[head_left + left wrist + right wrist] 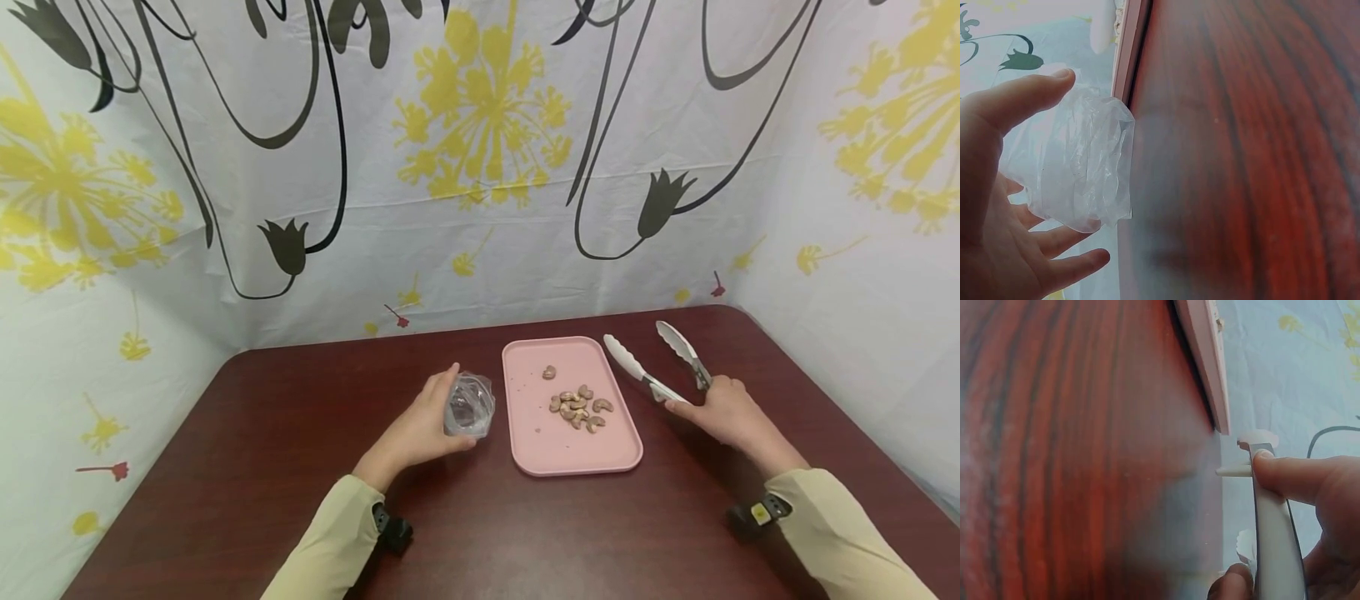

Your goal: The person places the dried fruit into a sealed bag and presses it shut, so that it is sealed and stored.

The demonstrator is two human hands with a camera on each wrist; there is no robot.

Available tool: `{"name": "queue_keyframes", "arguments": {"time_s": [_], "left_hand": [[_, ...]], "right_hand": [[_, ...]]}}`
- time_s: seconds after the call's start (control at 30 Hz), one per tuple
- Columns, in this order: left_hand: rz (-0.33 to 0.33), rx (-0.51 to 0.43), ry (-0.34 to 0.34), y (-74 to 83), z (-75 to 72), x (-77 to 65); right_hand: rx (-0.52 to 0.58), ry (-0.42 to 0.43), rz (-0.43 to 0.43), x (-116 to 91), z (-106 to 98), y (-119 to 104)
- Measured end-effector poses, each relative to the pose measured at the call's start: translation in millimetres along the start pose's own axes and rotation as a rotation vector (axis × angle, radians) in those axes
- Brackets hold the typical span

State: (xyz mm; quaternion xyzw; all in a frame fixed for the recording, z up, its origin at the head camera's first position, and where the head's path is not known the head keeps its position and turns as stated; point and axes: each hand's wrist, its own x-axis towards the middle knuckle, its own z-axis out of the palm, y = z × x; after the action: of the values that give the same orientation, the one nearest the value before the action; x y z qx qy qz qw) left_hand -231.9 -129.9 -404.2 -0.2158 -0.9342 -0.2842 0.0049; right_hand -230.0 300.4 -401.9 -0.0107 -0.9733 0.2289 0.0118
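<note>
A crumpled clear plastic bag stands left of the pink tray, its round mouth facing up. My left hand holds it from the left side. In the left wrist view the thumb lies along one side of the bag, with the other fingers round the opposite side. My right hand grips metal tongs by the handles, their white scalloped tips spread wide beyond the tray's right edge. In the right wrist view the thumb presses on the tongs' handle.
Several cashew nuts lie in a loose cluster on the tray, with a single cashew apart toward the back. The dark red wooden table ends at a patterned cloth that hangs behind and on both sides.
</note>
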Motion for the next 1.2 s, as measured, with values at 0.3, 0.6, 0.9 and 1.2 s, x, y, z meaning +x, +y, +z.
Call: {"name": "queue_keyframes", "arguments": {"time_s": [0.3, 0.6, 0.9, 1.2], "left_hand": [[-0.004, -0.004, -0.006, 0.8, -0.4, -1.4], [-0.004, -0.011, -0.003, 0.0, 0.2, -0.3], [-0.013, -0.013, -0.009, -0.5, -0.4, -1.4], [-0.024, -0.009, -0.003, -0.5, -0.8, -1.8]], "right_hand": [[-0.049, 0.026, -0.074, -7, -9, -5], [-0.116, 0.057, -0.147, -11, -18, -8], [-0.153, 0.061, -0.198, -21, -28, -12], [-0.190, -0.001, -0.198, -27, -41, -14]]}}
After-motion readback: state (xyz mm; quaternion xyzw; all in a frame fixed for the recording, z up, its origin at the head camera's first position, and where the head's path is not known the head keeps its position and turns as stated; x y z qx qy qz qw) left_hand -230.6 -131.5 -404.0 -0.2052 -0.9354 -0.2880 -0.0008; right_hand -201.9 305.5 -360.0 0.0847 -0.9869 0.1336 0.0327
